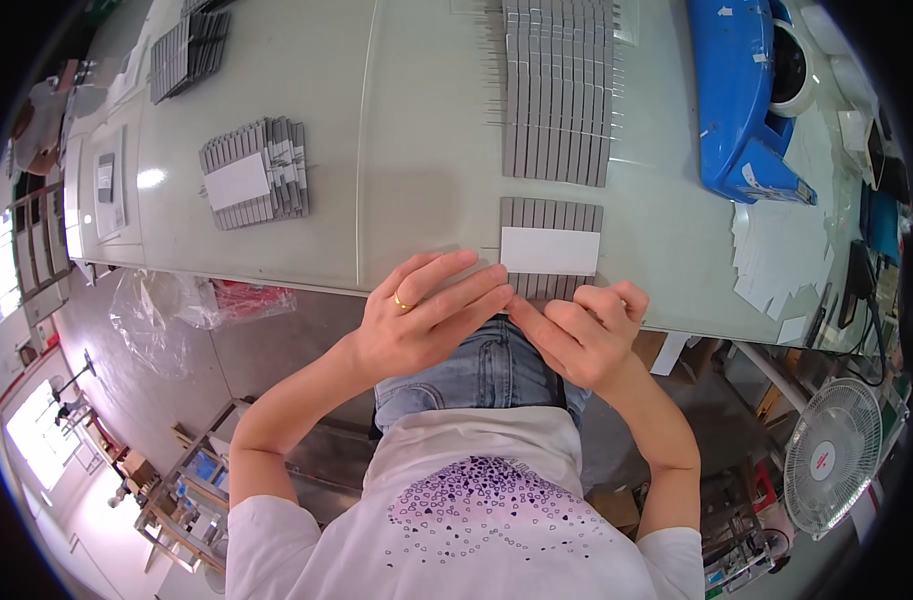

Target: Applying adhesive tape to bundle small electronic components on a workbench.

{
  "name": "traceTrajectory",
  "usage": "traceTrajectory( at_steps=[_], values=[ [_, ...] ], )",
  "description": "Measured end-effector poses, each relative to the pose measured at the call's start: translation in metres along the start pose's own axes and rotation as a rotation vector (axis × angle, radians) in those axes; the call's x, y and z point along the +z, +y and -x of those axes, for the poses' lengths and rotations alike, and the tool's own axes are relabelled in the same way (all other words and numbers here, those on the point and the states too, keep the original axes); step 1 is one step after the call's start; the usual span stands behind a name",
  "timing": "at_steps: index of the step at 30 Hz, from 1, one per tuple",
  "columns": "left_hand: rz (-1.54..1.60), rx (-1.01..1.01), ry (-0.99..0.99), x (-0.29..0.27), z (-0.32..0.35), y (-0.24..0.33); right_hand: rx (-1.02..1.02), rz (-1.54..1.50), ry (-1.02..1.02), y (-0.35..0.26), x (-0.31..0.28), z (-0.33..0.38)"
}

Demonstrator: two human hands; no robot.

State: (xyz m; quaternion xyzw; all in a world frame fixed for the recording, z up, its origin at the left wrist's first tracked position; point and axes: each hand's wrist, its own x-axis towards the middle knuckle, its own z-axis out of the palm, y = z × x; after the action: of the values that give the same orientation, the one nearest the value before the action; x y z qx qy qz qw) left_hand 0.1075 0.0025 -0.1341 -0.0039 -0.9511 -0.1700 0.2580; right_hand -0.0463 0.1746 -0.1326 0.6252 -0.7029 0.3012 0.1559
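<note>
In front of me on the table lies a short row of grey strips (554, 213) side by side, with a blank white label (551, 250) across them. My left hand (427, 305), a ring on one finger, is at the row's near left corner, fingers bent and drawn together. My right hand (585, 335) is at the near edge, index finger reaching left and the other fingers curled. The fingertips of both hands meet in a pinch just below the strips. Whatever is between them is too small or hidden to make out.
Beyond the row lies a long block of grey strips (557, 95) with thin wires at its sides. Stacked grey pieces (287, 165) and another stack (189, 58) are at left. A blue machine (727, 100) and white paper sheets (777, 250) stand right; a fan (832, 460) is below.
</note>
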Motion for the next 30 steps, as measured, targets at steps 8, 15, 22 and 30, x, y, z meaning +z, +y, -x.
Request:
traceTrajectory(
  at_steps=[8,15,22,30],
  values=[
    [-0.006,-0.014,-0.004,-0.001,-0.001,0.001,0.021,0.028,0.031,-0.001,0.0,-0.003],
    [-0.016,-0.008,-0.004,-0.001,-0.002,0.001,0.003,0.011,-0.011,-0.001,-0.001,0.001],
    [-0.051,0.009,-0.017,-0.002,-0.001,0.001,0.014,-0.04,-0.016,0.0,-0.004,-0.004],
    [-0.091,0.036,0.023,0.003,0.002,0.0,0.169,-0.129,-0.232,-0.002,-0.015,-0.025]
  ],
)
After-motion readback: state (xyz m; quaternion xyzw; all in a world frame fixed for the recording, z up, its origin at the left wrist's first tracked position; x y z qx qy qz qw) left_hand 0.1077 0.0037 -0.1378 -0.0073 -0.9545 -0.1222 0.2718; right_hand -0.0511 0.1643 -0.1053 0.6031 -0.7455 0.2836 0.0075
